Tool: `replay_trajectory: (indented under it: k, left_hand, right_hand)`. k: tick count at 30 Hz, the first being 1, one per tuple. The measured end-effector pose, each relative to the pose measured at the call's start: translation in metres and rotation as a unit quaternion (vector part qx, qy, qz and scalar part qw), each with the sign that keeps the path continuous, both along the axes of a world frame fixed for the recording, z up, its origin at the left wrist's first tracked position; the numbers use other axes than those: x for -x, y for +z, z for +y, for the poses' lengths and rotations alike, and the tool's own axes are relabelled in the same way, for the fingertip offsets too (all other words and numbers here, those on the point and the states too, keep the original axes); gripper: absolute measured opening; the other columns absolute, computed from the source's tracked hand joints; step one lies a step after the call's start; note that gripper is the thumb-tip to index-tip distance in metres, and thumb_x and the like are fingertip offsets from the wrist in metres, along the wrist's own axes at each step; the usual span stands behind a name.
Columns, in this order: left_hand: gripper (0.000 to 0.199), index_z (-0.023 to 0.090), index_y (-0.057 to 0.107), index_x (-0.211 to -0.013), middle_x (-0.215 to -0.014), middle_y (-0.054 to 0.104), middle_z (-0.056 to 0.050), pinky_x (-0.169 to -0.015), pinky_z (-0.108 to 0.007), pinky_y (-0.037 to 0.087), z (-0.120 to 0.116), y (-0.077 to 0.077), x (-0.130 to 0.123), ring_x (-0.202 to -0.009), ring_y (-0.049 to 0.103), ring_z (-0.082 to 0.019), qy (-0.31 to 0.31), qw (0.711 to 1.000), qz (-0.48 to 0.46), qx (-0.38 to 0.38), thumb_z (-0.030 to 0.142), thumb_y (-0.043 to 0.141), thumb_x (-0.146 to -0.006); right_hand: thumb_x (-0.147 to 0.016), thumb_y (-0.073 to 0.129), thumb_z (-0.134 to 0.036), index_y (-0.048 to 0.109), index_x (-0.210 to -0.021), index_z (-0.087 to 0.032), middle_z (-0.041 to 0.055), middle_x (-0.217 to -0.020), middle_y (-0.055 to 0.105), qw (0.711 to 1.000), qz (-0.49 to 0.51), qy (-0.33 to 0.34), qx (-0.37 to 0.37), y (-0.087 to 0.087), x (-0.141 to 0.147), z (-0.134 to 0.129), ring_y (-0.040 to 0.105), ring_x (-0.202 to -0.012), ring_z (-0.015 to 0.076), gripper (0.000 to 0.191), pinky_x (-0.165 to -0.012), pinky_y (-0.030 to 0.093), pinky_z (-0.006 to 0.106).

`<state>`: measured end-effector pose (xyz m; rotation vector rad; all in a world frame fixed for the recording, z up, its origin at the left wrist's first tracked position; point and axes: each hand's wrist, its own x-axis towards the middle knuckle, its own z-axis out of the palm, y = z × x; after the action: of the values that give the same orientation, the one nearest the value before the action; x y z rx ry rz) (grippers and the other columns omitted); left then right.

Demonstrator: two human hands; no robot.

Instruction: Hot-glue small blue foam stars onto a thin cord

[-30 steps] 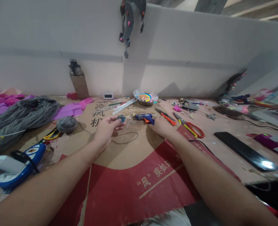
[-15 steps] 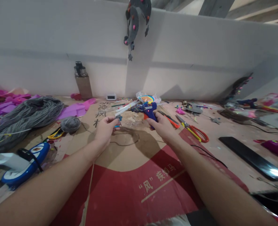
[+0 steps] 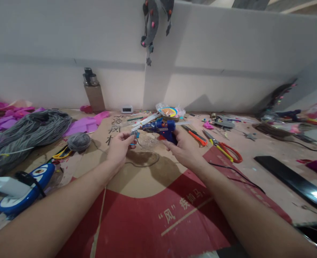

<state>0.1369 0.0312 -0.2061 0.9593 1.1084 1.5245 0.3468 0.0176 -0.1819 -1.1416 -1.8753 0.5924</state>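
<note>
My right hand grips a blue hot glue gun by its handle, its nozzle pointing left and a clear glue stick jutting from the back. Pinched in my left hand is a small blue-grey star-shaped piece, just left of the nozzle tip. Whether tip and piece touch, I cannot tell. A thin grey yarn strand loops over the cardboard below and runs toward my left hand. A red light glows on the gun's side.
Red-and-tan cardboard covers the table. Grey yarn and a yarn ball lie left. Scissors, an orange-handled cutter and a black phone lie right. Glue sticks and a plastic-wrapped roll sit behind.
The glue gun has swung level and moved left, bringing its nozzle close to the star-shaped piece. My left hand has stayed nearly still. The view has shifted slightly.
</note>
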Motion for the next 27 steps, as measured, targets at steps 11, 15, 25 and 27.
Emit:
replay_trajectory:
  k: [11, 15, 25, 27]
  left_hand:
    - [0.030, 0.015, 0.059, -0.075, -0.066, 0.060, 0.002, -0.048, -0.017, 0.041, -0.001, 0.001, -0.001, -0.056, 0.057, -0.008, -0.013, 1.000, -0.009, 0.006, 0.030, 0.079, -0.057]
    - [0.029, 0.015, 0.057, -0.073, -0.063, 0.060, 0.002, -0.050, -0.017, 0.041, -0.002, 0.002, -0.003, -0.056, 0.057, -0.008, -0.030, 0.999, -0.017, -0.005, 0.026, 0.078, -0.058]
    - [0.014, 0.016, 0.057, -0.073, -0.066, 0.060, 0.001, -0.062, -0.023, 0.042, -0.016, 0.002, -0.015, -0.062, 0.055, -0.010, -0.025, 0.985, 0.155, -0.074, 0.023, 0.068, -0.068]
    - [0.013, 0.017, 0.056, -0.074, -0.065, 0.057, 0.003, -0.059, -0.023, 0.040, -0.019, 0.004, -0.017, -0.060, 0.053, -0.010, -0.008, 0.977, 0.198, -0.079, 0.022, 0.067, -0.069]
  right_hand:
    - [-0.079, 0.057, -0.027, 0.051, -0.108, -0.021, 0.0005, -0.073, 0.059, 0.988, 0.110, -0.010, 0.111, -0.002, -0.001, 0.005, 0.052, -0.053, 0.0123, 0.030, -0.044, 0.041, 0.024]
    - [-0.079, 0.059, -0.034, 0.052, -0.093, -0.021, 0.0008, -0.066, 0.057, 0.971, 0.082, -0.046, 0.219, -0.012, -0.017, 0.020, 0.057, -0.056, 0.0159, 0.021, -0.044, 0.043, 0.026]
    - [-0.077, 0.064, -0.030, 0.043, -0.107, -0.023, 0.0085, -0.106, 0.060, 0.995, 0.091, 0.031, 0.032, -0.016, 0.034, -0.008, 0.060, -0.099, 0.0203, 0.037, -0.084, 0.049, 0.037]
    - [-0.072, 0.069, -0.029, 0.037, -0.107, -0.024, 0.0043, -0.099, 0.061, 0.976, 0.163, 0.093, 0.114, -0.020, 0.051, -0.013, 0.062, -0.089, 0.0166, 0.048, -0.077, 0.051, 0.033]
